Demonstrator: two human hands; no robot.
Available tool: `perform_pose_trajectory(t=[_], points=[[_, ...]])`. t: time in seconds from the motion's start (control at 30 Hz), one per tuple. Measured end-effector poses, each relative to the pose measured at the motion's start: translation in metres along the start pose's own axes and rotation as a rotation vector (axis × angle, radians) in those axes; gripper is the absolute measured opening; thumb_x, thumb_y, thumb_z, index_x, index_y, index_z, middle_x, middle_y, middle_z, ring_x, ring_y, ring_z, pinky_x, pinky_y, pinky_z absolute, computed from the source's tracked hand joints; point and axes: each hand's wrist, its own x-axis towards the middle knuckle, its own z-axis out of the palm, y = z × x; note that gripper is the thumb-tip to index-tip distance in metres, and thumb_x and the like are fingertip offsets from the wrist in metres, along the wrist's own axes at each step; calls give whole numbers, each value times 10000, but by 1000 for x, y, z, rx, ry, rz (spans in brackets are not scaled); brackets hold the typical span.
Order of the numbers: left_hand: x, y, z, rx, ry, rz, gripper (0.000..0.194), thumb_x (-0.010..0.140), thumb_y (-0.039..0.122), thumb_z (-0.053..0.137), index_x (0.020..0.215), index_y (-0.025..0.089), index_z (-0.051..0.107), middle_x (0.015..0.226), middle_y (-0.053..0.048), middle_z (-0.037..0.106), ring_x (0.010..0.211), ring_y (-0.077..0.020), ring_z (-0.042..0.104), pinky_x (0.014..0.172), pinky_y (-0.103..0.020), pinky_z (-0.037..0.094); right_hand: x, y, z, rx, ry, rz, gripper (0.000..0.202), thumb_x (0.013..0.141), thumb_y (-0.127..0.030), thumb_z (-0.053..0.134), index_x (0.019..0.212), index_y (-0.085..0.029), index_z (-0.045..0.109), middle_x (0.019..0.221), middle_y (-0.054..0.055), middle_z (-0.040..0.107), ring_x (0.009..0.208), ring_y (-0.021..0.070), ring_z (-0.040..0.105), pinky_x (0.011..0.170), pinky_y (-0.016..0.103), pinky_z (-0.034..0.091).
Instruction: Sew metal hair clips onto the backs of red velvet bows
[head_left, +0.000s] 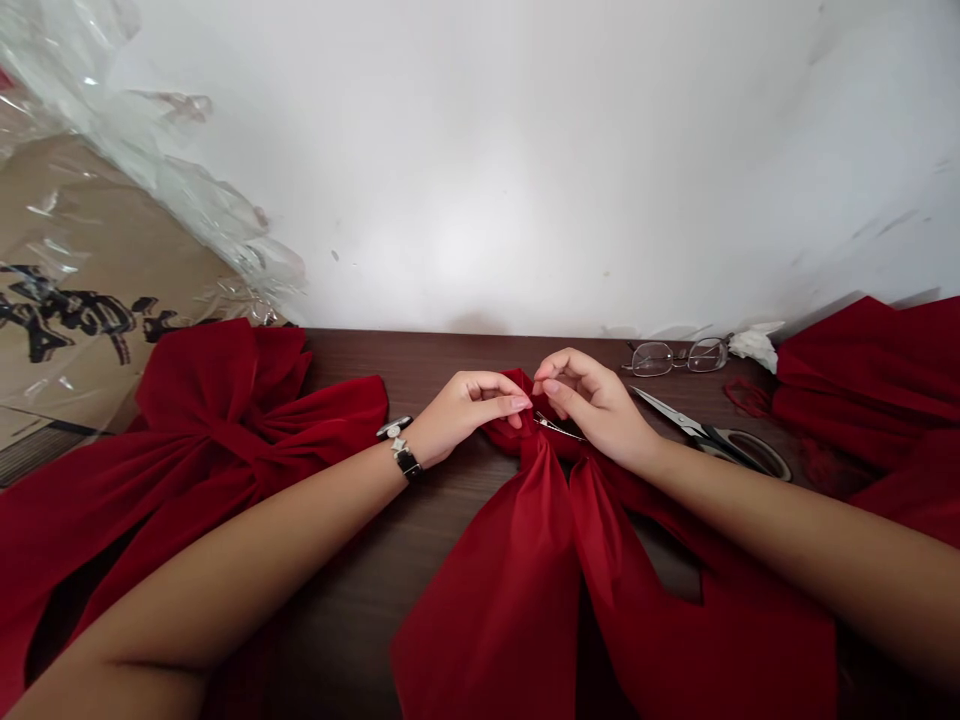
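Red fabric bow (615, 550), gathered but seemingly unfinished, lying at the centre of the dark wooden table (337, 355), its tails toward the wearer. Left hand (491, 400): thumb and index fingertip pinched together at the bow's upper part. Right hand (581, 395): fingers curled, thumb meeting the index finger; what either pinch holds cannot be told. Between them shows a metal clip (559, 428), its attachment unclear. Judged against the knotted bow (232, 435) at left, folding appears done, with securing the centre left.
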Motion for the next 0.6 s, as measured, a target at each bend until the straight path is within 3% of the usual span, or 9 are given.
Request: perform_pose_trajectory(t=[0.2, 0.6], points=[[1, -2, -1, -35, 5, -9, 173, 780, 307, 719, 772, 135, 702, 667, -5, 676, 645, -91, 586, 654, -214, 433, 1, 3, 1, -74, -67, -1, 111, 873, -286, 603, 886, -181, 569, 834, 24, 594, 714, 124, 553, 633, 244, 440], [1, 2, 1, -18, 2, -31, 201, 801, 336, 691, 775, 136, 681, 657, -9, 686, 643, -95, 592, 655, -214, 432, 0, -3, 0, -266, -65, -107, 137, 925, -268, 532, 820, -185, 556, 787, 18, 587, 715, 132, 537, 670, 256, 425]])
